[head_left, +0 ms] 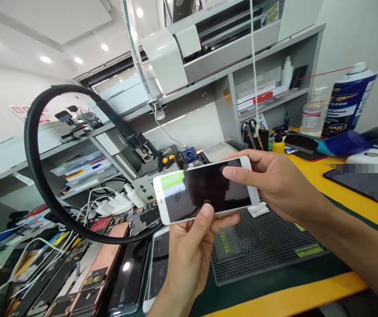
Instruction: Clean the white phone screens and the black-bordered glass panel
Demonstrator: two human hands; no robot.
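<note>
A white smartphone [195,191] with a dark, glossy screen is held sideways above the bench. My left hand [192,246] grips it from below, thumb on the lower edge of the glass and fingers behind. My right hand [268,180] is closed around the phone's right end, its thumb pressed on the screen and the other fingers mostly hidden behind. Under the phone lies a dark perforated work mat [258,246]. Another white-framed phone [157,259] rests on the bench, partly covered by my left hand and wrist.
Opened phones and parts [93,273] crowd the left side. A black gooseneck hose [32,145] loops in front of the shelves. At right stand a blue spray can [349,101] and a clear bottle [313,112]. A dark phone [357,185] lies on the yellow bench edge.
</note>
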